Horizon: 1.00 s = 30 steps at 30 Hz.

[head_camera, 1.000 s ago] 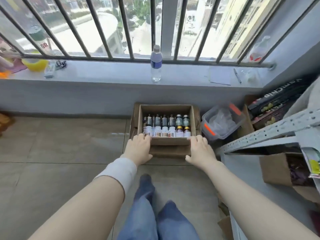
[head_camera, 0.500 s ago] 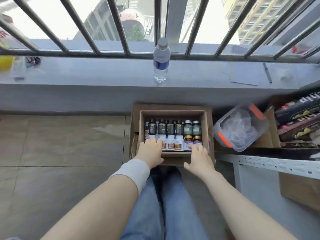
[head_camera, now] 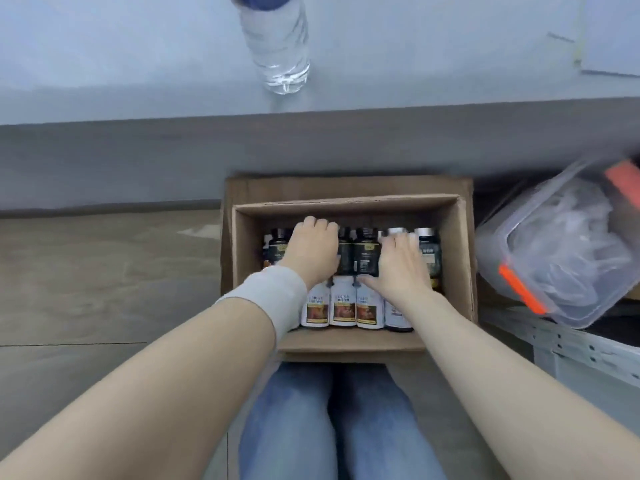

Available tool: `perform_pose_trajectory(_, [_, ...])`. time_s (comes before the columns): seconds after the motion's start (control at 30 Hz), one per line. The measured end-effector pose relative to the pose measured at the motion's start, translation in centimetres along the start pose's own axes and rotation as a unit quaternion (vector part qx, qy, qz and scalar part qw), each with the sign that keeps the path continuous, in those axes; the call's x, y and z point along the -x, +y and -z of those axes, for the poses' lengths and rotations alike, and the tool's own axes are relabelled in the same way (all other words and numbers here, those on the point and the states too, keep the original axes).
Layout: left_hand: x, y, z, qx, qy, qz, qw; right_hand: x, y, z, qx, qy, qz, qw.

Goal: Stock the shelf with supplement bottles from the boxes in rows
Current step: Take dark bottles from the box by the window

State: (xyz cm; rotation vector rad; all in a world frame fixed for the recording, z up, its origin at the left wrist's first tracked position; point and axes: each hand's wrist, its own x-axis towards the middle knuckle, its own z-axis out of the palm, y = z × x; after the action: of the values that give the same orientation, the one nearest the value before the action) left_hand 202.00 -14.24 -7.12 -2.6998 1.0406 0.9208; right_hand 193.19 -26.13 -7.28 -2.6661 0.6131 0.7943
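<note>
An open cardboard box [head_camera: 346, 202] stands on the floor in front of my knees. It holds two rows of supplement bottles: dark bottles [head_camera: 367, 254] at the back and white bottles [head_camera: 343, 306] at the front. My left hand [head_camera: 313, 251] reaches into the back row, its fingers curled over the top of a dark bottle. My right hand [head_camera: 401, 265] covers another back-row bottle, fingers bent over its cap and thumb stretched left. A silver-capped bottle [head_camera: 427, 251] stands just right of that hand.
A water bottle [head_camera: 277, 46] stands on the grey ledge [head_camera: 138, 64] behind the box. A clear plastic container with orange clips [head_camera: 561, 251] sits at the right, above a perforated metal shelf rail [head_camera: 571, 348]. Tiled floor [head_camera: 104, 271] lies to the left.
Both hands have moved from the box's near edge forward into the box, onto the back-row bottles. The view has dropped lower and closer to the box.
</note>
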Motion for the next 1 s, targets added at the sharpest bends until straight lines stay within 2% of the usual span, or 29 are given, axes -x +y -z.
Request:
perform_pose_trajectory(0.13, [-3.1,-0.7,-2.1,-0.031,-0.007,-0.021,0.999,-2.4,0.2,-2.4,0.051,0.044,0.013,0.998])
perform_pose_trajectory(0.27, [-4.2,-0.9,-3.1,0.0,-0.019,-0.003,1.0,-3.1,0.4,-3.3,0.073,0.031,0.002,0.997])
perform_pose_trajectory(0.43, [-4.2,-1.2,-3.2,0.076,0.01,0.023,0.997,-3.2,0.6,-3.4,-0.029,0.033,-0.013,0.999])
perform_pose_trajectory(0.57, [-3.5,-1.3,-3.4,0.152,0.046,0.068,0.985,-2.2,0.8,-4.2,-0.139,0.094,-0.014,0.986])
perform_pose_trajectory(0.67, [-2.9,-1.1,-3.5,0.231,0.065,0.109,0.965,-1.6,0.8,-5.0,-0.168,0.127,-0.013,0.977])
perform_pose_trajectory(0.73, [-2.6,-1.1,-3.5,0.248,0.086,0.119,0.958,-1.4,0.8,-5.3,-0.189,0.15,-0.004,0.97])
perform_pose_trajectory(0.9, [-0.9,-1.4,-2.6,0.291,0.101,0.108,0.945,0.3,-0.1,-3.8,-0.307,0.174,0.007,0.936])
perform_pose_trajectory(1.0, [1.2,-1.2,-0.8,0.352,0.102,0.097,0.925,1.8,-0.2,-1.5,-0.398,0.135,0.01,0.907])
